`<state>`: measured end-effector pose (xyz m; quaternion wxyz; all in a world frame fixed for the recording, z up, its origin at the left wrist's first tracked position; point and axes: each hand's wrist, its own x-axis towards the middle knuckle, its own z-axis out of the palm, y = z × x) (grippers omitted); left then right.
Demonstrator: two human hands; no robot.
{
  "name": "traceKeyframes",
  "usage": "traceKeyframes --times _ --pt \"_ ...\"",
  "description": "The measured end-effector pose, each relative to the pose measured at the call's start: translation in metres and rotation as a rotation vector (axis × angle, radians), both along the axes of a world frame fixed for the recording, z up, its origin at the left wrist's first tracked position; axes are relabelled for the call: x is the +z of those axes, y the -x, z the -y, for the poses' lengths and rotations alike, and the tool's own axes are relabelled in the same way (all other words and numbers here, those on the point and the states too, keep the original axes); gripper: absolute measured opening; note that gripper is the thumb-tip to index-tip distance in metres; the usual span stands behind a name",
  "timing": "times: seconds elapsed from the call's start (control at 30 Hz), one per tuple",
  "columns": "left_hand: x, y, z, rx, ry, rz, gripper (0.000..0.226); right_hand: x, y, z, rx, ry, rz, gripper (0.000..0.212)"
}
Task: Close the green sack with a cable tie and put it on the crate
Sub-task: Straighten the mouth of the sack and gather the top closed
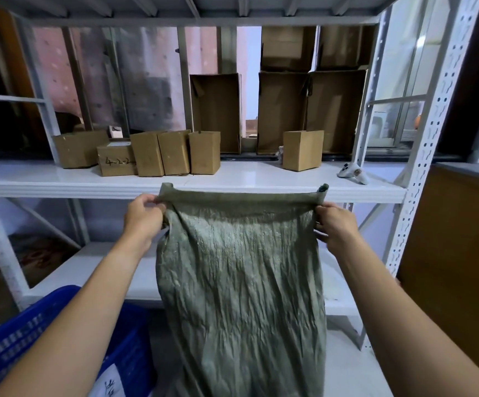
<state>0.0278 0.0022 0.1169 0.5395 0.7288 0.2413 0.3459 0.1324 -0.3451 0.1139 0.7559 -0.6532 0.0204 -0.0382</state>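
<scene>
The green sack [241, 276] hangs upright in front of me, wrinkled and woven, its open top edge stretched flat between my hands. My left hand [142, 217] pinches the sack's top left corner. At the top right corner my right hand [334, 224] grips the mouth. The sack's bottom runs out of the picture. A blue plastic crate [32, 330] sits at the lower left, partly behind my left forearm. No cable tie shows.
A white metal rack [232, 179] stands right behind the sack, with several small cardboard boxes [161, 153] on its shelf and taller cartons [312, 110] at the back. A white controller [353, 173] lies at the shelf's right end. A brown cabinet [456, 253] stands to the right.
</scene>
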Motion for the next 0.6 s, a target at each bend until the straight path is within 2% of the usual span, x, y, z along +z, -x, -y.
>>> traceKeyframes --times 0.07,0.13,0.23,0.3,0.37,0.53,0.6 --pt "0.002 0.0 0.002 -0.123 0.337 0.043 0.018 0.0 0.003 0.0 0.062 -0.047 -0.096 0.023" --pt "0.002 0.001 0.005 -0.2 0.486 0.044 0.025 0.0 0.002 0.002 0.085 -0.092 -0.14 0.022" --pt "-0.002 0.004 0.008 -0.31 0.584 0.006 0.031 0.0 0.001 0.003 0.113 -0.211 -0.173 0.017" --pt "-0.001 0.0 0.011 -0.347 0.624 -0.004 0.027 -0.001 0.001 0.0 0.148 -0.281 -0.193 0.02" --pt "0.0 -0.004 0.013 -0.346 0.619 0.005 0.022 -0.001 0.0 -0.003 0.177 -0.325 -0.207 0.021" --pt "-0.004 -0.009 0.006 -0.333 0.649 0.1 0.034 -0.002 -0.002 -0.003 0.167 -0.31 -0.18 0.028" --pt "-0.006 -0.008 0.009 -0.302 0.635 0.135 0.028 -0.003 -0.001 -0.004 0.145 -0.361 -0.147 0.03"
